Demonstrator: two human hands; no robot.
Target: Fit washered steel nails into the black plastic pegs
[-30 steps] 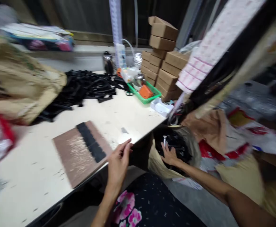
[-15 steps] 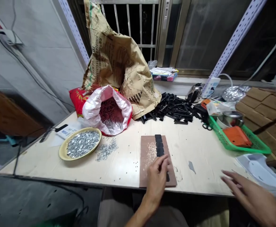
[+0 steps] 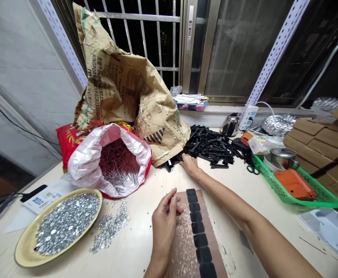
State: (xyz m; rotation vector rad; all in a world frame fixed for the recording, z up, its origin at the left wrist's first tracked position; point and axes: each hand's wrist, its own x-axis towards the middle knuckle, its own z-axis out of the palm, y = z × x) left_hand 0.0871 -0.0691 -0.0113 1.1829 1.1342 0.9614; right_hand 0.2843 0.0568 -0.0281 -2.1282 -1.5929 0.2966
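Head view: ahead and to the left of the left hand (image 3: 166, 216) stands a yellow dish (image 3: 20, 249) heaped with metal washers (image 3: 67, 224), with loose ones on the tabletop (image 3: 140, 216) nearer the hand. Beyond them, a red sack (image 3: 70, 143) gapes, full of thin metal pins (image 3: 118, 162). The left hand is over the left side of a brown board (image 3: 179, 266), thumb and fingers curled to a narrow gap; I cannot tell if they pinch anything. Just right of it, black pads (image 3: 198, 227) lie in a row along the board. Farther forward, the right hand (image 3: 190, 164) reaches to the near edge of a heap of black strips (image 3: 212, 146); its fingertips are unclear, so its grasp cannot be told. The step appears to be reaching for strips; the move seems to call for fingertips separating one from the tangle.
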